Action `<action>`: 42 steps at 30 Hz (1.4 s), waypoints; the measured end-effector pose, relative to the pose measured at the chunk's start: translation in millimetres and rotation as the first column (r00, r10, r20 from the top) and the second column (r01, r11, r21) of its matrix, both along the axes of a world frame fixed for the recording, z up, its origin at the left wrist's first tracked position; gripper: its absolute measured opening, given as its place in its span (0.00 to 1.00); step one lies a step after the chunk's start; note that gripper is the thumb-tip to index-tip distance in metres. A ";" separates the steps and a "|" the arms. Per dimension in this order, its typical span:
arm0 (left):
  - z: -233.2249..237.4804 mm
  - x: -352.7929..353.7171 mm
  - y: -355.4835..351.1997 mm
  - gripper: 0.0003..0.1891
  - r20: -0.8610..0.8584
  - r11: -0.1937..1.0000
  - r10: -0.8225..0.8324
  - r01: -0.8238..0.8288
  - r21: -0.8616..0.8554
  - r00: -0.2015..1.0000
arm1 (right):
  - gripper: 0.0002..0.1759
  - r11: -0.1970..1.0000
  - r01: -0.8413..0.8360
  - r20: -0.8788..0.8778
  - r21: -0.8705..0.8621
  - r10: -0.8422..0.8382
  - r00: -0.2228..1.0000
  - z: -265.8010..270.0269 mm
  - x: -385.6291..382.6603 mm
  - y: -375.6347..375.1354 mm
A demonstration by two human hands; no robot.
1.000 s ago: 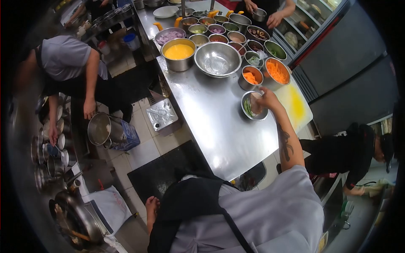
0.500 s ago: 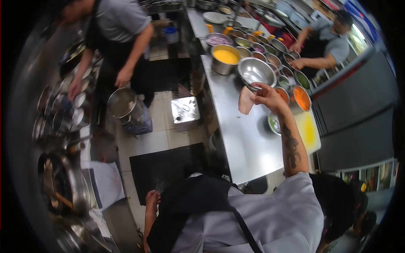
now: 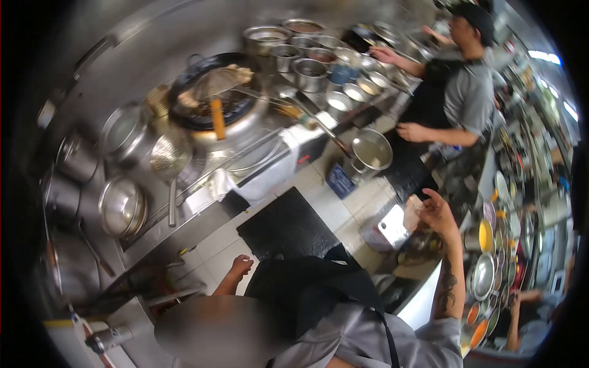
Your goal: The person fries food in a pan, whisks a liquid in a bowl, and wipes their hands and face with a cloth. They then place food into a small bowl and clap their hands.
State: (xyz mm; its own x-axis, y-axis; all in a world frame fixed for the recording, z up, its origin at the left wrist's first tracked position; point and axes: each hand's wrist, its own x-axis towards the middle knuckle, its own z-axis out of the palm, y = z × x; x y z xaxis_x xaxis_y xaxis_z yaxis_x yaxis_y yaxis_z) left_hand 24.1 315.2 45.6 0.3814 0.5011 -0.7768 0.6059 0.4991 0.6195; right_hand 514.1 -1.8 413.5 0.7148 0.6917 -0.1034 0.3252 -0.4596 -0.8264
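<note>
In my right hand a pale, pinkish piece of raw meat hangs, pinched between thumb and fingers. The hand is held out at the right, with a steel counter below and beyond it. A foil-covered container stands on the floor just left of the meat. My left hand hangs low near my apron, over the floor, with its fingers curled and nothing showing in them. Well ahead of that hand, on the stove, is a wok of dark oil with fried pieces and a wire strainer over it.
A perforated ladle and steel bowls lie along the cooking line at left. A co-worker stands at its far end beside a steel pot. A black mat covers floor tiles. Another person works behind the ingredient bowls.
My view has swung left from the counter to the stove. The right hand, still holding the meat, has moved off the counter toward the aisle. My left hand stays low and curled.
</note>
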 end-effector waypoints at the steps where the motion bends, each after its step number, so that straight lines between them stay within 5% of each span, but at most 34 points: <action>1: -3.5 -11.0 3.1 0.19 0.030 0.998 0.067 -0.067 0.004 0.997 | 0.34 0.999 -0.046 -0.038 -0.026 0.045 0.998 -1.2 -1.6 32.2; 5: -10.9 -56.7 3.0 0.19 0.004 0.971 0.240 -0.240 0.023 0.971 | 0.32 0.928 -0.350 0.281 -0.126 0.372 0.885 7.9 -17.5 153.6; 6: -11.9 -65.1 -0.6 0.19 -0.014 0.959 0.283 -0.283 0.026 0.959 | 0.33 0.907 -0.408 0.229 -0.108 0.422 0.877 10.7 -22.9 182.8; 7: -14.3 -72.8 -5.2 0.19 -0.032 0.947 0.322 -0.321 0.029 0.946 | 0.34 0.849 -0.512 0.344 -0.131 0.523 0.779 15.5 -26.5 212.5; 14: -30.2 -109.3 -59.8 0.19 -0.009 0.817 0.575 -0.575 -0.056 0.818 | 0.32 0.604 -0.792 0.611 -0.093 0.663 0.433 29.9 -58.2 400.5; 16: -17.6 -102.7 -80.5 0.17 -0.058 0.745 0.664 -0.666 -0.040 0.745 | 0.32 0.581 -0.804 0.552 -0.128 0.715 0.428 41.2 -72.6 440.8; 19: -21.1 -100.5 -117.7 0.16 -0.044 0.650 0.756 -0.756 -0.073 0.654 | 0.29 0.431 -0.901 0.766 -0.044 0.594 0.247 16.5 -58.0 515.6; 22: -5.2 -86.4 -154.2 0.16 -0.132 0.637 0.765 -0.771 0.006 0.631 | 0.31 0.377 -0.926 0.845 0.027 0.487 0.223 5.6 -61.0 572.3; 26: 28.6 -33.0 -190.2 0.15 -0.243 0.627 0.777 -0.748 0.217 0.580 | 0.30 0.381 -0.920 0.795 -0.093 0.585 0.162 -21.7 -50.8 633.8; 31: 41.0 16.9 -226.7 0.17 -0.315 0.486 0.852 -0.854 0.184 0.417 | 0.27 0.264 -0.964 0.809 0.018 0.562 0.169 -56.7 -39.3 662.7; 35: 49.0 38.8 -242.3 0.18 -0.261 0.400 0.894 -0.911 0.103 0.363 | 0.25 0.353 -0.917 0.689 -0.186 0.712 0.134 -71.6 -10.3 665.0; 38: 24.9 31.5 -251.4 0.19 -0.165 0.386 0.916 -0.916 0.113 0.365 | 0.26 0.349 -0.937 0.812 -0.034 0.556 0.177 -34.5 14.9 630.1; 42: 40.0 19.5 -215.7 0.21 -0.232 0.487 0.857 -0.870 0.071 0.461 | 0.30 0.564 -0.815 0.837 0.137 0.374 0.400 47.8 61.5 536.6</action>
